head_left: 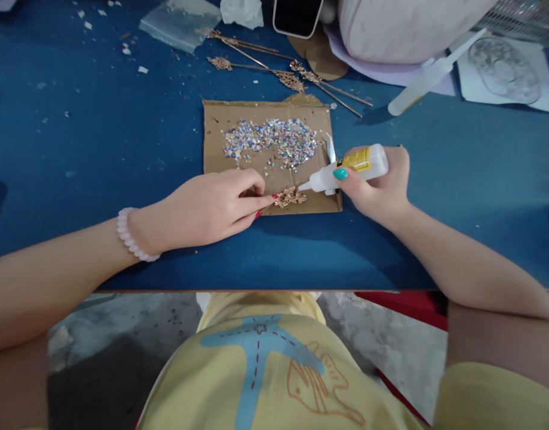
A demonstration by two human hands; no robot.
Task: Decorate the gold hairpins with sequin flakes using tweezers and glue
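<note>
A small gold-coloured ornament [291, 197] lies near the front edge of a cardboard piece [215, 161]. My left hand [211, 206] holds its left end down with an outstretched fingertip, the other fingers partly bent. In my right hand [377, 191] is a white squeeze bottle [375, 161] with a yellow label, tilted so its narrow nozzle is at the ornament's upper right. Many tiny shiny chips [296, 140] in blue, pink and silver are spread behind the ornament. Tweezers [331, 148], partly hidden by the bottle, rest at the cardboard's right side.
Several gold-coloured hairpins [256, 65] lie behind the cardboard on the blue table [99, 137]. Farther back are a clear plastic bag [175, 24], a dark-screened device [297, 15], a pale pouch [399, 30], another white bottle [413, 92] and a printed sheet [507, 71].
</note>
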